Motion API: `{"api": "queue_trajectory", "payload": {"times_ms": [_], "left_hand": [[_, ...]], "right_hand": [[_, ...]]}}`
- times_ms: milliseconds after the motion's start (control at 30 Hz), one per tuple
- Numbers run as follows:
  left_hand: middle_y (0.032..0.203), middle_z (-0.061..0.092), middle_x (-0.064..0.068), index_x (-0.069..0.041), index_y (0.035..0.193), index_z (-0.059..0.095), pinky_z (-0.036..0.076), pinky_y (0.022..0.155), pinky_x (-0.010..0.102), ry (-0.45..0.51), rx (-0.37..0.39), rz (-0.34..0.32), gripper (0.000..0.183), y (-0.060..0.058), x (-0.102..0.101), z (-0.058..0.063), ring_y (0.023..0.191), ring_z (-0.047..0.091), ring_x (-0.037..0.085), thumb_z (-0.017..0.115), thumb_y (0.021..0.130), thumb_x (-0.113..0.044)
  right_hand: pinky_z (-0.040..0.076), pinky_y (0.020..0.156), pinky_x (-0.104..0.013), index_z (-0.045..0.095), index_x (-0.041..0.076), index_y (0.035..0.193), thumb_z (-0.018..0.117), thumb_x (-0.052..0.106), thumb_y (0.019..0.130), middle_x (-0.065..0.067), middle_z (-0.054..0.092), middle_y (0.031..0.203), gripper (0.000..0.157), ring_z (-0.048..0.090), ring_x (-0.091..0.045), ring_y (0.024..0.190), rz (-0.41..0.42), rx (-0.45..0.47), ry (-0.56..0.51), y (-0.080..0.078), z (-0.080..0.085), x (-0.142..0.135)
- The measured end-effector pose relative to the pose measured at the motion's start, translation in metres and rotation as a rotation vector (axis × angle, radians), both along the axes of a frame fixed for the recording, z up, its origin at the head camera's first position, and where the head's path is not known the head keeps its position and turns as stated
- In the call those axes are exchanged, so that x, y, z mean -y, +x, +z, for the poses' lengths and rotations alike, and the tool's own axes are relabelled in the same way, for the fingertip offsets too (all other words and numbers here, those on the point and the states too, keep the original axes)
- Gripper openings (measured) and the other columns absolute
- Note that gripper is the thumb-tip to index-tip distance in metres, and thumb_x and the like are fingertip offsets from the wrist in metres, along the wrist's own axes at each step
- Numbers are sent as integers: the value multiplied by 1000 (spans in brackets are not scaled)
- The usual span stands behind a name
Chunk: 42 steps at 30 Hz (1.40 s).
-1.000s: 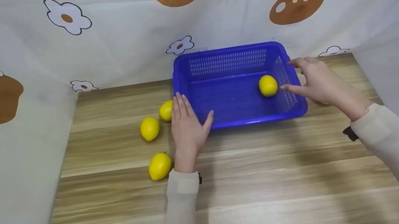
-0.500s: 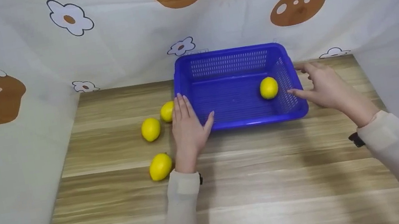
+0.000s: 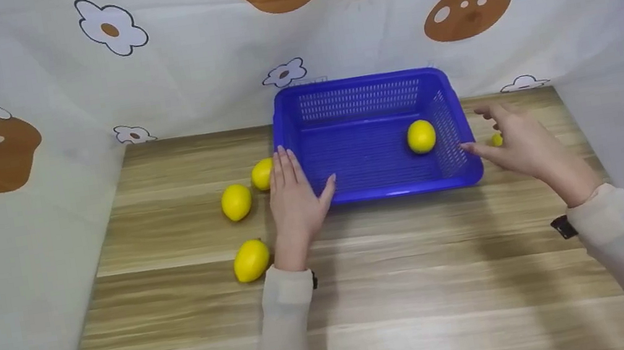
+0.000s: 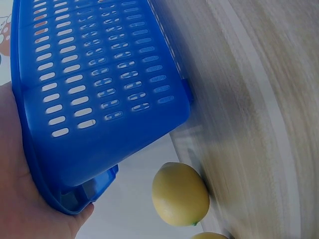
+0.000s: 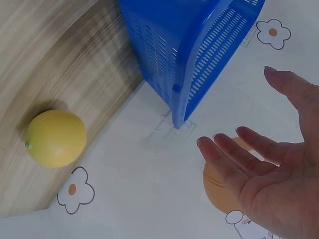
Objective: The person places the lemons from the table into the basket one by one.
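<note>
My left hand (image 3: 294, 203) rests along the left rim of the blue plastic basket (image 3: 405, 189), fingers straight and thumb spread toward the inside. Inside the basket, near its right wall, sits a yellow lemon (image 3: 421, 137). Just right of the basket my right hand (image 3: 523, 141) hovers with fingers and thumb parted, nothing between them. Mostly hidden behind it in the head view is a lemon (image 3: 497, 139); the right wrist view shows that lemon (image 5: 56, 138) whole, lying on the table apart from the fingers.
Left of the basket lie three more lemons on the wooden table (image 3: 185, 320): one lemon (image 3: 262, 174) partly behind my left fingers, another lemon (image 3: 237, 202) beside it, and a lemon (image 3: 251, 260) closer to me. A printed cloth (image 3: 197, 80) stands behind and at both sides.
My right hand has drawn off the basket's right rim, moving right and slightly toward me, and a bit of the lemon behind it shows. The left hand stays in place.
</note>
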<state>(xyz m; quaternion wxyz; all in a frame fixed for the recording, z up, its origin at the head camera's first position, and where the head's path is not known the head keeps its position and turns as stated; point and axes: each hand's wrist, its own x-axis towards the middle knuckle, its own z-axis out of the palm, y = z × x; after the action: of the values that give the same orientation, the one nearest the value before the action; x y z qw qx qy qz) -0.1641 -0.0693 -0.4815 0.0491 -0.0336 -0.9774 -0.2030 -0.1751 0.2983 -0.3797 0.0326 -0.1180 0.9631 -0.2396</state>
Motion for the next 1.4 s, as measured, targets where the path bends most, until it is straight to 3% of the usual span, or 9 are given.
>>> {"api": "queue_trajectory", "payload": {"times_ms": [633,1400], "left_hand": [[174,11,27,10,163,19,11,134,45,7,3,8,97,0,0,0,163,12,37,46,105,-62],[175,7,25,9,165,15,8,134,43,-3,39,3,97,1,0,2,164,8,36,43,106,-63]], "right_hand": [[50,96,-72,43,-16,148,73,27,100,-43,50,139,70,55,-60,116,-78,-19,-43,9,-22,-19],[50,95,-75,41,-19,147,72,26,101,-48,48,137,71,54,-63,114,-117,-18,-30,17,-41,-41]]}}
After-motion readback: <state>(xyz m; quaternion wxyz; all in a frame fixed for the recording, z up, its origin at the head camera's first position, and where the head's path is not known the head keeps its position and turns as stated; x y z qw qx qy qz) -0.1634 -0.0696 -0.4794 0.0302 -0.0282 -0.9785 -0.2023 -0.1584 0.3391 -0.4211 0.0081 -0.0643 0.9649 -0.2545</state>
